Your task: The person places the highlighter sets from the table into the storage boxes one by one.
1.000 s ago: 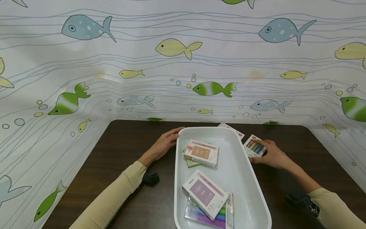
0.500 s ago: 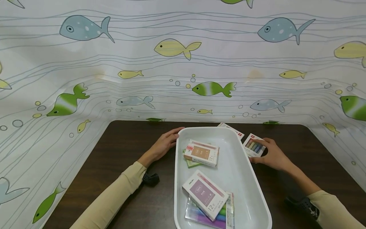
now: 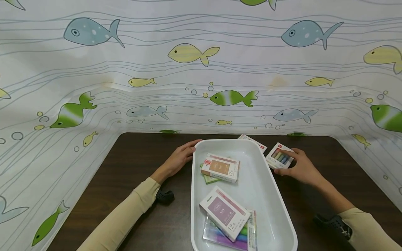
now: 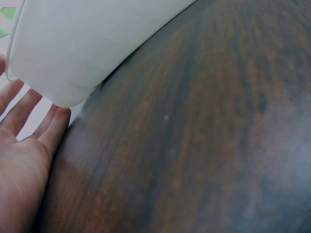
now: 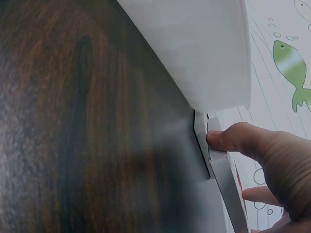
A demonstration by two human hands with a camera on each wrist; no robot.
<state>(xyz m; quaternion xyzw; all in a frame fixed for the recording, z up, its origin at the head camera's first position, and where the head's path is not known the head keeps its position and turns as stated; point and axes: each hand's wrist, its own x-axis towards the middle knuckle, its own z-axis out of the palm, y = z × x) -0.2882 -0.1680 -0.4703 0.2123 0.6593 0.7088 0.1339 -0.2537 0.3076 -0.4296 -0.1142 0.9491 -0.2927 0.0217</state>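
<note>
My right hand (image 3: 303,169) grips a white box of chalk-like coloured sticks (image 3: 272,161) with a window, just outside the right rim of a long white tray (image 3: 192,202). In the right wrist view, the thumb (image 5: 221,141) presses the edge of the white box (image 5: 227,187), and the fingers are partly hidden behind it. My left hand (image 3: 178,161) touches the tray's far left corner with its fingers extended. Seen from the left wrist, those fingers (image 4: 22,111) lie spread against the tray's outer wall (image 4: 87,43).
Inside the tray lie a brown-label box (image 3: 221,168) over a green packet (image 3: 210,180), and a purple-label box (image 3: 224,212) over a clear pack of coloured pens (image 3: 238,243). Another white box (image 3: 260,144) lies behind the tray. A fish-print sheet (image 3: 188,115) borders the dark table (image 3: 141,150).
The box in my right hand has shifted slightly away and to the right, turning a little. My left hand keeps its place at the tray corner.
</note>
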